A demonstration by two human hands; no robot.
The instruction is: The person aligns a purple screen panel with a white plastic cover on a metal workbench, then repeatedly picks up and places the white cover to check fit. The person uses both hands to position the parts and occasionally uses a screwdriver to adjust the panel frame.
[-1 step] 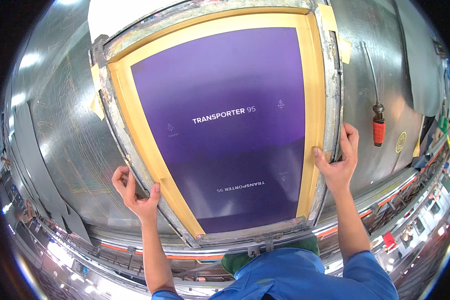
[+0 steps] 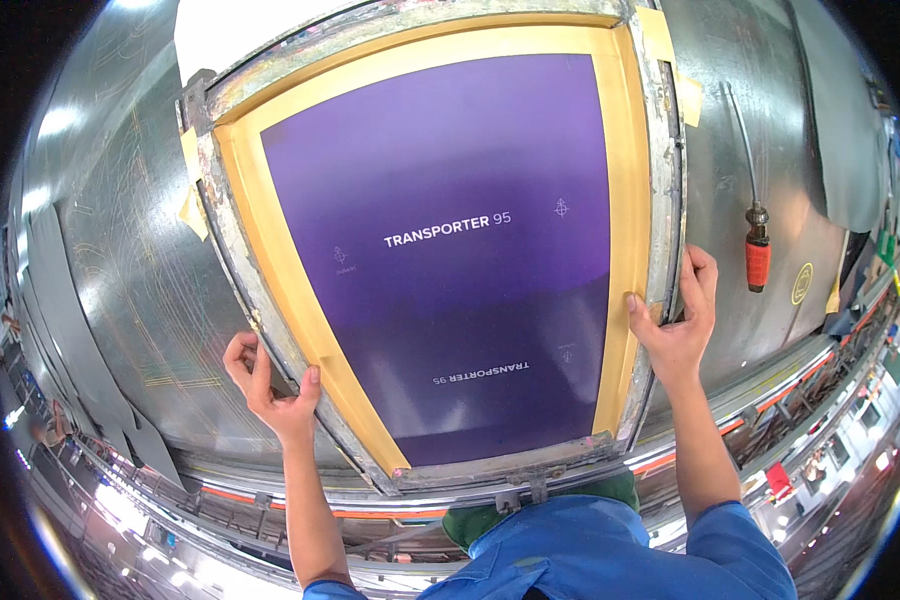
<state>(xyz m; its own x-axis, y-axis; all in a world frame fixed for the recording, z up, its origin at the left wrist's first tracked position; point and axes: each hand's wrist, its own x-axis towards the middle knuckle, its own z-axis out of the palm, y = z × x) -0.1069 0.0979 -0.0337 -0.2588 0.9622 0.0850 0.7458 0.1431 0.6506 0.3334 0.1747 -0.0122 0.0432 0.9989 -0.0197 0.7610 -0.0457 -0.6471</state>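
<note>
In front of me lies a screen-printing frame (image 2: 663,190) with worn, paint-spotted metal rails. Its purple screen (image 2: 460,310) carries small white lettering and registration marks, and yellow tape (image 2: 622,150) borders it. My left hand (image 2: 282,395) is closed round the left rail near the front corner, thumb on the inner side and fingers outside. A little farther up, my right hand (image 2: 682,325) grips the right rail, its thumb resting at the taped inner edge. What lies beneath the frame is mostly hidden.
A scratched dark metal table (image 2: 160,290) extends on both sides. Right of the frame lies a screwdriver (image 2: 758,250) with a red handle. Grey sheets (image 2: 850,120) hang at the far right; dark strips (image 2: 75,320) lie at left. A metal rail runs along the near edge.
</note>
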